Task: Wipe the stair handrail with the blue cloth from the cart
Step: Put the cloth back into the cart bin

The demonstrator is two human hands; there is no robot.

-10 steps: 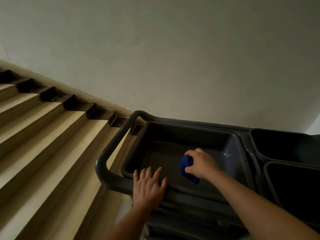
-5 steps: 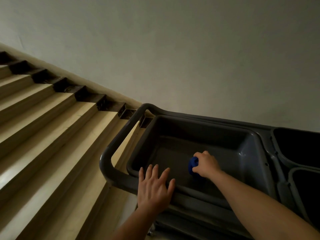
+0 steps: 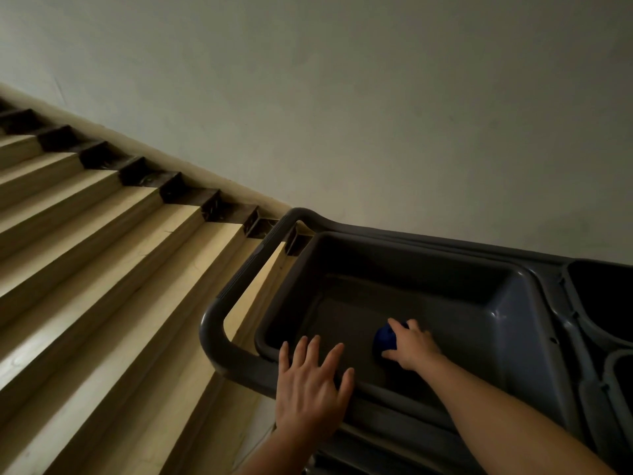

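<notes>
A dark grey cleaning cart (image 3: pixel 239 358) stands at the foot of the stairs. Its top tray (image 3: pixel 479 303) holds a small bunched blue cloth (image 3: pixel 384 337) on the tray floor. My right hand (image 3: pixel 411 346) reaches down into the tray, and its fingers and thumb curl around the cloth. My left hand (image 3: pixel 310 389) lies flat with spread fingers on the tray's near rim. No stair handrail is in view.
Pale wooden stairs (image 3: pixel 102 269) rise to the left, with dark blocks along the wall side. A plain wall (image 3: pixel 376 114) fills the upper view. Two dark bins (image 3: pixel 603 303) sit in the cart at the far right. The cart's push handle (image 3: pixel 239 279) loops at its left end.
My right hand has gone lower into the tray with the blue cloth, down to the tray floor. My left hand has stayed on the rim. The camera has shifted.
</notes>
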